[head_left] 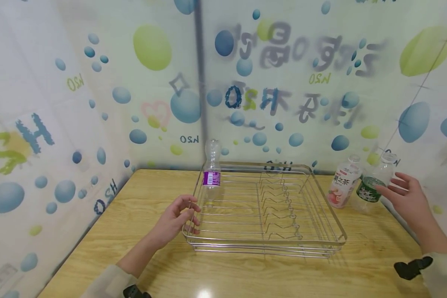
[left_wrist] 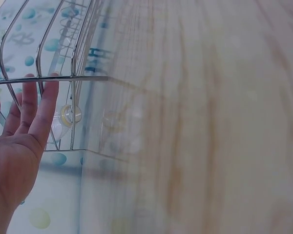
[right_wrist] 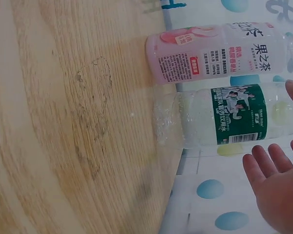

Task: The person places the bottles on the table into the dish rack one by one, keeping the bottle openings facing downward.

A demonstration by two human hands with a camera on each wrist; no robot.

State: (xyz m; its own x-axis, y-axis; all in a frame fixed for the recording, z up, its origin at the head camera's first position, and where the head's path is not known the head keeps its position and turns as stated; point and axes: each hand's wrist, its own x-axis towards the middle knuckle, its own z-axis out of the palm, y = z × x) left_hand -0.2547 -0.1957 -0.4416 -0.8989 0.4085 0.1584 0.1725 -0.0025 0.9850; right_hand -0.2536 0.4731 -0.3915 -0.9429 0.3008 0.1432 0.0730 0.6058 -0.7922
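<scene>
A wire dish rack (head_left: pixel 242 242) stands on the wooden table. At its left side is my left hand (head_left: pixel 176 219); in the left wrist view the fingers (left_wrist: pixel 44 109) reach up fairly straight, tips at a horizontal wire. A clear bottle with a purple label (head_left: pixel 211 179) stands upright within the rack's back left part. To the right of the rack, my right hand (head_left: pixel 409 198) is beside a clear bottle with a green label (head_left: pixel 370 188). Its thumb and fingers are spread, thumb tip overlapping that bottle in the head view. A pink-labelled fruit tea bottle (head_left: pixel 342 186) stands just left of it.
Curved wire dividers (head_left: pixel 281 207) run front to back along the right half of the rack. Behind the table (head_left: pixel 149 186) hangs a patterned curtain (head_left: pixel 238 62), which also closes in both sides. The two right-hand bottles stand close together near the table's right edge.
</scene>
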